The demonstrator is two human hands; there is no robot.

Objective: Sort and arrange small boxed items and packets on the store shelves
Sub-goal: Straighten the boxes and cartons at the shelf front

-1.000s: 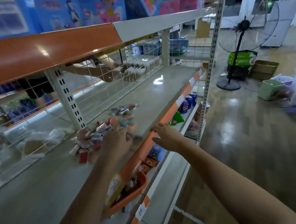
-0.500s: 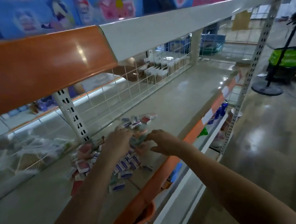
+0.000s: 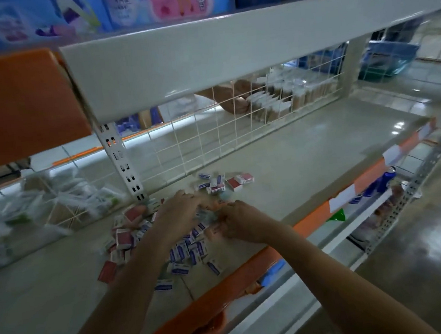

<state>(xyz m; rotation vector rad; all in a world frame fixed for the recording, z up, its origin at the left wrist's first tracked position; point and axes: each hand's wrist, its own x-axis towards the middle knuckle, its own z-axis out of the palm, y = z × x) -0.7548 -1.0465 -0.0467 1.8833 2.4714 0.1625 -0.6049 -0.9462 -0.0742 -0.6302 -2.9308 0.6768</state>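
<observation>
1. A second ago my right hand [image 3: 243, 225] rested on the orange shelf edge [image 3: 312, 218] while only the left hand [image 3: 180, 211] was in the heap. Now both hands are down in the pile of small boxes [image 3: 150, 236], close together over its middle.
2. I read that as the sorting proper getting under way: two hands on the heap means I can gather and square the boxes rather than just stir them.
3. The left fingers [image 3: 190, 198] are curled down over the pile, but motion blur keeps me from telling whether they hold anything. The right fingers [image 3: 226, 219] are bent inward at the pile's near edge, and what they pinch, if anything, I cannot tell either.
4. The boxes lie loose and jumbled on the grey shelf [image 3: 308, 157], some red-faced, most white with blue print, facing every way. The bulk sits under and to the left of the left fingers; a trail spills toward me below both hands.
5. A smaller cluster [image 3: 223, 181], with two red boxes beside it, lies just beyond the fingertips, toward the wire mesh back [image 3: 198, 147].
6. Nothing is lined up yet; the arranging is barely begun.
</observation>
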